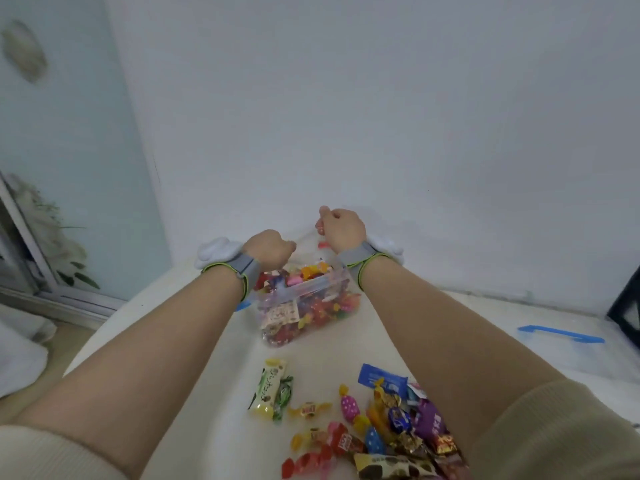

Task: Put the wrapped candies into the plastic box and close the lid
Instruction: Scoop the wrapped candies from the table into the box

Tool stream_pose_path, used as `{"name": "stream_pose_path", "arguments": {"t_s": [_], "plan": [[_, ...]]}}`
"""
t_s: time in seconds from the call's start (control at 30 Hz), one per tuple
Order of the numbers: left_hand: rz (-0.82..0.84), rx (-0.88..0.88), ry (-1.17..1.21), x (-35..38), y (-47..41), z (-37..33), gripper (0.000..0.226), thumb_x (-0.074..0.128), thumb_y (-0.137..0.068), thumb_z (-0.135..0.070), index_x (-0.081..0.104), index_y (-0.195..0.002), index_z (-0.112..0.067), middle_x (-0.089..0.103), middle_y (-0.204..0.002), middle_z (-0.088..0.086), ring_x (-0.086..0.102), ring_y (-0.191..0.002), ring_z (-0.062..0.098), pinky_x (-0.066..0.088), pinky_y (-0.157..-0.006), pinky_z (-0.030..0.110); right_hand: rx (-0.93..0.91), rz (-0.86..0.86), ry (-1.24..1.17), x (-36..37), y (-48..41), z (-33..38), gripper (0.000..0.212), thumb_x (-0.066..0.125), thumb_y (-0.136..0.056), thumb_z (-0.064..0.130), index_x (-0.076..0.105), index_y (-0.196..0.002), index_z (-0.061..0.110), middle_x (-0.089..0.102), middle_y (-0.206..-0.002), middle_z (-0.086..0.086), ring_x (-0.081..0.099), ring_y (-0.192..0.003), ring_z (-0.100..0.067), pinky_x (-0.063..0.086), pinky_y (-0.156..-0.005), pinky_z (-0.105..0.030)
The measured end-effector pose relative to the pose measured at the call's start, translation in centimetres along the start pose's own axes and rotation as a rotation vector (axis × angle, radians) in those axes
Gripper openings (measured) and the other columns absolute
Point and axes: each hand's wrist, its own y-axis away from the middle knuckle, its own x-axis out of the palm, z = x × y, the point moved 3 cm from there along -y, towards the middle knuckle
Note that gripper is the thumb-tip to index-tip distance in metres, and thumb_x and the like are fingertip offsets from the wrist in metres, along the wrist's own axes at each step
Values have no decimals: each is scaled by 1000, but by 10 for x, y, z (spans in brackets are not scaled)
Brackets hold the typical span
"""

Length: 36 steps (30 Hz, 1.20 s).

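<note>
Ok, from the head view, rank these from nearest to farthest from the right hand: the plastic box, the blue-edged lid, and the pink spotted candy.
1. Plastic box: just below and left of the right hand, between the wrists.
2. Blue-edged lid: off to the right on the table.
3. Pink spotted candy: in the loose pile near the person.

The lid and candy look fairly close in distance.

Both arms reach forward over a white desk (194, 341). The left hand (268, 249) and right hand (341, 228) are curled into fists above the far side of a clear plastic box (304, 306) full of wrapped candies. More loose candies (363, 424) lie near. A blue-edged lid (561, 334) rests to the right.
</note>
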Motion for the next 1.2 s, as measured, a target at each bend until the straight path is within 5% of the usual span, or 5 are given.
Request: {"name": "stream_pose_path", "arguments": {"t_s": [0.13,0.53,0.8,0.97,1.2], "plan": [[-86,44,15,-3,6,-6,29,43,-95,-14,67,-99,3,68,-114,20,62,-98,32,50,-92,42,-51,2,38,-18,5,5,50,41,-91,40,65,-50,26,62,-60,12,53,-59,-4,33,-52,-18],[-377,544,-2,31,95,-54,25,47,-93,-23,66,-109,-20,64,-113,-3,54,-111,18,42,-88,32,-63,-215,218,-112,80,-42,44,35,-98,32,65,-72,15,66,-79,-2,56,-76,-23,37,-66,-30],[295,491,-74,145,155,-49,80,37,-82,-80,35,-149,-37,38,-155,-4,35,-141,18,29,-117,40,101,244,858,-166,159,-136,54,44,-91,55,51,-137,28,49,-141,-4,48,-126,-28,40,-100,-37],[167,526,-174,176,162,-45,91,29,-74,-92,30,-151,-42,35,-155,-7,30,-143,17,24,-118,38,-29,310,862,-175,183,-147,59,37,-91,60,48,-138,28,46,-142,0,44,-128,-25,39,-102,-39],[35,508,-110,173,157,-47,57,42,-83,-77,53,-129,-45,51,-121,-13,42,-115,10,35,-99,33,-65,207,887,-160,183,-154,54,42,-83,61,55,-125,30,49,-126,-2,44,-118,-23,44,-90,-39]]}}
